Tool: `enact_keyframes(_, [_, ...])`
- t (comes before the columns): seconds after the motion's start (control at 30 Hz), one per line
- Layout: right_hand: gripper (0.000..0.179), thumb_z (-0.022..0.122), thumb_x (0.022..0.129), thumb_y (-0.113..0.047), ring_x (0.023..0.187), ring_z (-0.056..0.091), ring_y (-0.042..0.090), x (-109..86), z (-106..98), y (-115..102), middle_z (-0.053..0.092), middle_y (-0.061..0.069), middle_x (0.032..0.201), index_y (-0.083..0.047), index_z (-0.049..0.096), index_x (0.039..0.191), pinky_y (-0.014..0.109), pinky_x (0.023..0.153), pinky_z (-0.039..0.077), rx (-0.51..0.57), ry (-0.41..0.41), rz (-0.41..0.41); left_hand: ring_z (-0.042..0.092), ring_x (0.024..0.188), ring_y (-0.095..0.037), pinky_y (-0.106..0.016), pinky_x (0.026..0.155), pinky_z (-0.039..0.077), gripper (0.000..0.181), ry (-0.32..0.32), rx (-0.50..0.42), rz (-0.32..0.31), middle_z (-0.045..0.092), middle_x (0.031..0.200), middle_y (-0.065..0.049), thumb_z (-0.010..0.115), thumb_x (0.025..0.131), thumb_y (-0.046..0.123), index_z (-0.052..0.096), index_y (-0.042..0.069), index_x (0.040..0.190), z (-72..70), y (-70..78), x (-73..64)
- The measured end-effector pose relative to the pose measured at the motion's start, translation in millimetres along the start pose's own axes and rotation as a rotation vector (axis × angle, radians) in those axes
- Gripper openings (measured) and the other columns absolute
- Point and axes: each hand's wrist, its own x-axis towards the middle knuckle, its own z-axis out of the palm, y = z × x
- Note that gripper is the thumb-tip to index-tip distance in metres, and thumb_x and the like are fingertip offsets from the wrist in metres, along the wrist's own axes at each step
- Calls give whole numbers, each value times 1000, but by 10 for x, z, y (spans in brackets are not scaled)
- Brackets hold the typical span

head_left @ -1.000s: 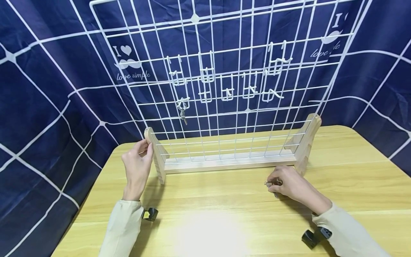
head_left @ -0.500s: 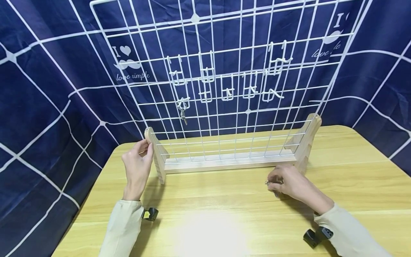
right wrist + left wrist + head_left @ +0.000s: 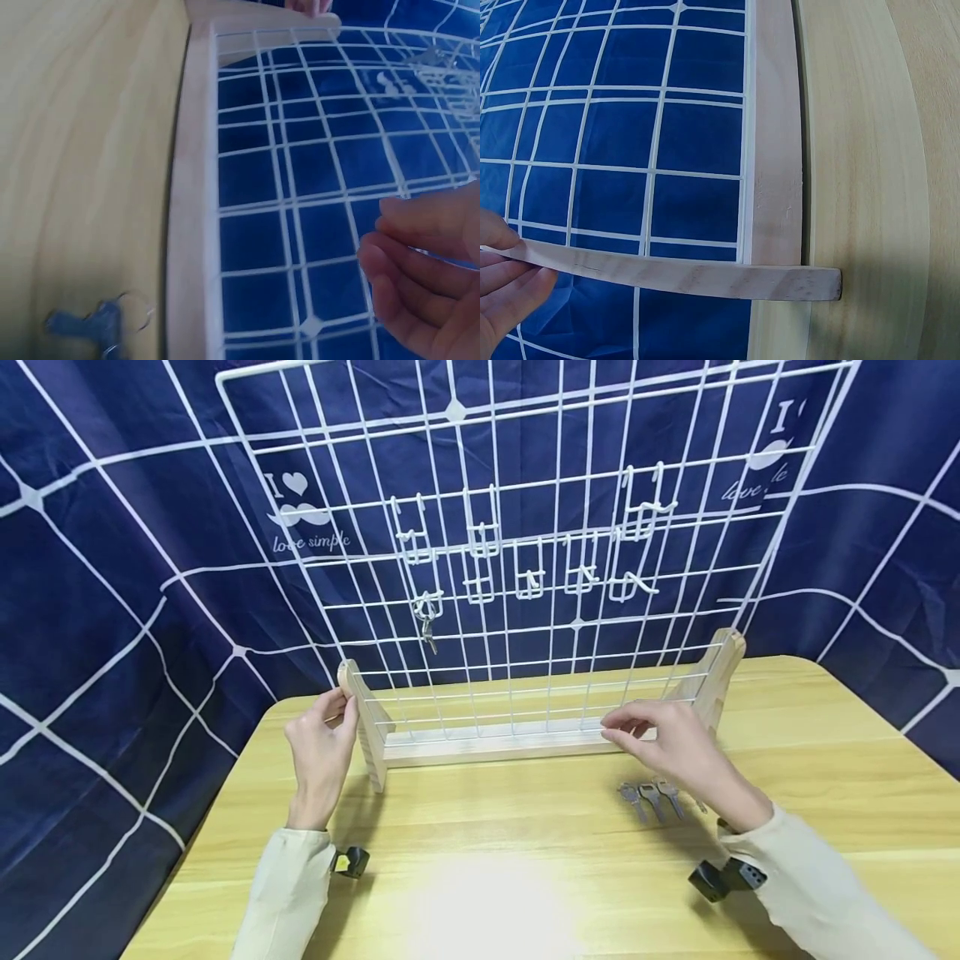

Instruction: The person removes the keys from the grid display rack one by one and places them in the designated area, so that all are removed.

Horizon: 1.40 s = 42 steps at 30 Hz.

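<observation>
My left hand (image 3: 321, 739) pinches the upper end of the wooden side support (image 3: 682, 277) of a white wire grid rack (image 3: 510, 628). Held just in front of the rack's lower right part, my right hand (image 3: 671, 739) has loosely bent fingers, and nothing shows between the thumb and fingertips in the right wrist view. Below it on the table lie several metal keys (image 3: 651, 800); a ring (image 3: 139, 311) shows with them in the right wrist view. Another set of keys (image 3: 427, 631) hangs by its ring from the lower left hook (image 3: 427, 603).
Several white wire hooks (image 3: 530, 583) hang across the middle of the grid. A pale wooden crossbar (image 3: 495, 743) joins the two side supports at the base. The wood-grain table (image 3: 480, 827) runs beneath, with a dark blue curtain (image 3: 150, 693) behind and beside it.
My right hand has let go of the keys and risen toward the grid, leaving them spread on the table. The left hand keeps its place on the side support.
</observation>
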Motion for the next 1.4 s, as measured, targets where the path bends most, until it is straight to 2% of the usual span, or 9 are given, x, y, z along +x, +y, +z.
enact_keyframes(0.13, [7, 75, 82, -8, 67, 64, 7, 95, -14, -86, 71, -5, 77, -8, 75, 89, 30, 62, 56, 15, -5, 30, 71, 73, -36, -38, 66, 59, 15, 0, 0, 2, 70, 85, -26, 66, 84, -6, 68, -15, 95, 8, -2, -3])
enact_keyframes(0.3, [7, 74, 84, -9, 70, 68, 10, 216, -28, -186, 73, -3, 81, -9, 75, 90, 30, 64, 57, 57, 19, 29, 71, 73, -36, -37, 66, 58, 14, 1, -13, -1, 70, 84, -27, 65, 84, -6, 68, -15, 95, 19, 0, -3])
enact_keyframes(0.47, [8, 74, 85, -9, 74, 70, 12, 325, -28, -283, 74, 0, 85, -8, 75, 92, 21, 67, 55, 111, 56, 38, 71, 73, -35, -37, 65, 58, 14, 1, -13, -6, 70, 84, -26, 65, 84, -6, 68, -14, 95, 33, 2, -8])
enact_keyframes(0.63, [11, 75, 84, -9, 75, 71, 15, 426, -1, -357, 74, 4, 88, -6, 74, 94, 12, 67, 53, 171, 78, 112, 71, 71, -35, -39, 64, 58, 14, 8, -3, 10, 70, 84, -25, 65, 83, -7, 68, -14, 95, 48, -6, -16])
enact_keyframes(0.8, [13, 76, 84, -10, 78, 72, 18, 524, 19, -411, 74, 6, 91, -5, 74, 95, 10, 66, 53, 240, 99, 182, 71, 71, -35, -40, 63, 58, 14, 11, -2, 21, 70, 83, -25, 66, 83, -8, 68, -14, 95, 55, -9, -17])
enact_keyframes(1.1, [17, 76, 84, -13, 82, 72, 18, 686, 67, -536, 74, 8, 95, -3, 73, 98, 15, 71, 55, 356, 93, 204, 71, 71, -36, -40, 64, 58, 14, 14, -3, 19, 70, 83, -26, 65, 83, -8, 68, -14, 95, 39, -11, -12])
enact_keyframes(1.4, [21, 75, 85, -15, 85, 71, 17, 842, 178, -635, 74, 8, 98, -3, 72, 102, 22, 76, 57, 419, 70, 212, 71, 71, -36, -39, 64, 58, 14, 7, -3, 15, 70, 84, -26, 65, 83, -7, 68, -15, 95, 2, -10, -13])
